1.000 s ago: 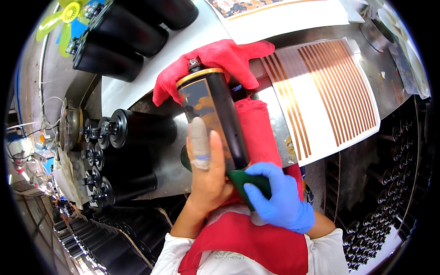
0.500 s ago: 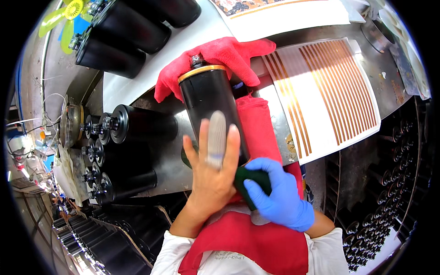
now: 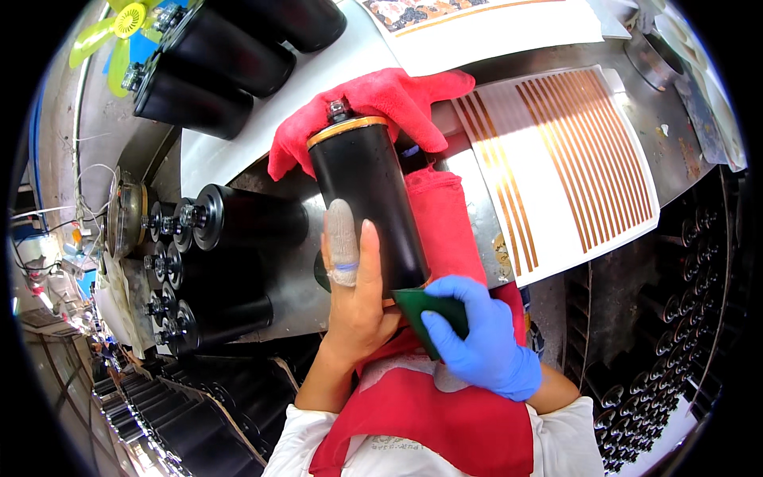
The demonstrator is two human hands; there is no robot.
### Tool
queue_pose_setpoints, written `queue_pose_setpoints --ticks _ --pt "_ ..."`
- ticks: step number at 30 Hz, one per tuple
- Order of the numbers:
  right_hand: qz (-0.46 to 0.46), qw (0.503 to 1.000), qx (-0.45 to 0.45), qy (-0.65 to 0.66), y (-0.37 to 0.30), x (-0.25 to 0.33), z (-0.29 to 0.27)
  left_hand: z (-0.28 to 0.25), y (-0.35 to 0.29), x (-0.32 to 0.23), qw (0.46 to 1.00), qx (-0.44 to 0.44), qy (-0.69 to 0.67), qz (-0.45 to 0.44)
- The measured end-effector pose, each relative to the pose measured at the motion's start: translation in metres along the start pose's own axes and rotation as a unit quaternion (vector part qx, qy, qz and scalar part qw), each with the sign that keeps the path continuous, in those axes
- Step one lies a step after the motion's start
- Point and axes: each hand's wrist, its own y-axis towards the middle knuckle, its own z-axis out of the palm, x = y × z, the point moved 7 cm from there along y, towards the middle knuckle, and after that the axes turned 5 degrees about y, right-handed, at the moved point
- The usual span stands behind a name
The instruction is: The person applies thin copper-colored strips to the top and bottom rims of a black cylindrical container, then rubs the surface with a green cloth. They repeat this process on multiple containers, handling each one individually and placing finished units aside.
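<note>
A black cylinder (image 3: 366,199) with an orange band and a small metal terminal at its far end lies on a red cloth (image 3: 437,215) over a metal bench. My left hand (image 3: 358,294), one finger wrapped in a grey bandage, is flat against the cylinder's near left side. My right hand (image 3: 481,342), in a blue glove, presses a dark green scrub pad (image 3: 425,310) against the cylinder's near end.
Several more black cylinders (image 3: 230,230) lie stacked at the left, others at the top left (image 3: 214,71). A white sheet with orange stripes (image 3: 572,167) lies to the right. A red apron (image 3: 429,421) covers my front. Racks of dark cylinders (image 3: 683,318) fill the right.
My left hand slid down the cylinder's side and now lies flatter on it. The gloved hand and pad shifted slightly at the near end.
</note>
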Motion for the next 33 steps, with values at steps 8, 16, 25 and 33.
queue_pose_setpoints --ticks 8,16,25,33 --pt "0.055 0.995 -0.078 0.042 0.0 -0.026 -0.021 0.012 -0.032 0.037 0.973 -0.014 -0.22 -0.072" --pt "0.106 0.99 -0.053 0.07 0.007 -0.03 -0.013 0.032 -0.093 0.017 0.99 -0.123 -0.062 0.009" --pt "0.103 0.989 -0.071 0.075 0.005 -0.026 -0.011 0.028 -0.089 -0.014 0.96 -0.187 0.11 0.176" --pt "0.093 0.994 -0.059 0.012 0.007 -0.025 -0.015 0.024 -0.095 0.013 0.967 -0.243 0.047 0.058"
